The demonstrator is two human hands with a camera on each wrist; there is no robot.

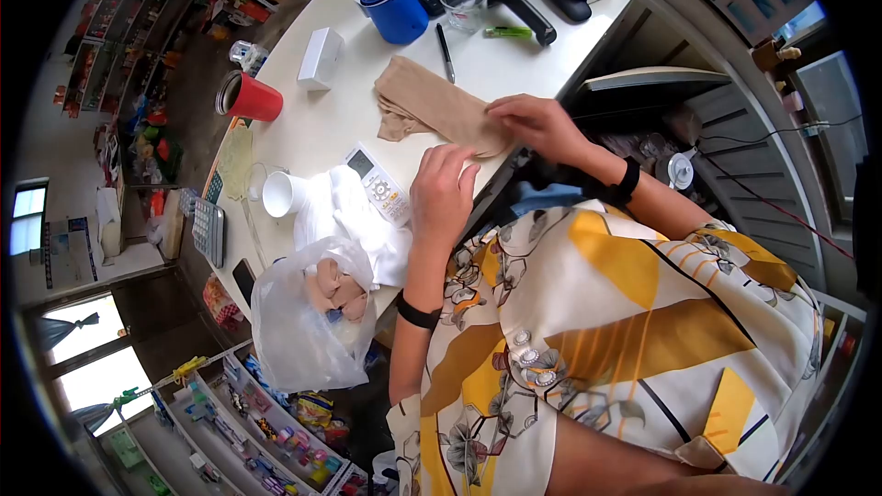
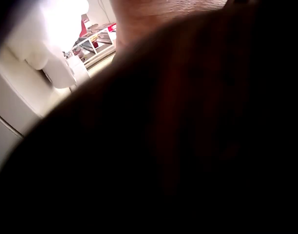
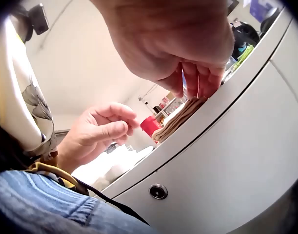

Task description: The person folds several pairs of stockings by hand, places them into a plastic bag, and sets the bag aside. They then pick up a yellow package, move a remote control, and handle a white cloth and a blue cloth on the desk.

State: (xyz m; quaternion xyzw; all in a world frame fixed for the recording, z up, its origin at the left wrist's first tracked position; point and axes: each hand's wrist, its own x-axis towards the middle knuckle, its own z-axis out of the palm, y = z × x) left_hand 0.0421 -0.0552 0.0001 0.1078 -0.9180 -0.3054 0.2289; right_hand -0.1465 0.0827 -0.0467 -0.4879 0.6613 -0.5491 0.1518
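Observation:
A folded beige cloth [image 1: 441, 103], thin and layered like hosiery, lies lengthwise on the white table, its rumpled layers showing at the far left end. My right hand [image 1: 542, 129] rests its fingertips on the near right end, by the table edge. From the right wrist view, the fingers [image 3: 202, 80] point down onto the stacked layers [image 3: 180, 119], the thumb a little apart. My left hand [image 1: 443, 193], loosely bent and holding nothing, hovers beside the cloth's near edge. In the right wrist view that left hand [image 3: 97, 131] is apart from the cloth. The left wrist view is mostly dark.
Left of the hands are a white remote-like device [image 1: 378, 186], white fabric [image 1: 344, 220], a white cup [image 1: 280, 194] and a plastic bag [image 1: 317, 340] with beige pieces. Beyond the cloth stand a white box [image 1: 320, 60], red cup [image 1: 253, 99], blue tin [image 1: 395, 11], pen [image 1: 446, 53] and scanner [image 1: 528, 14].

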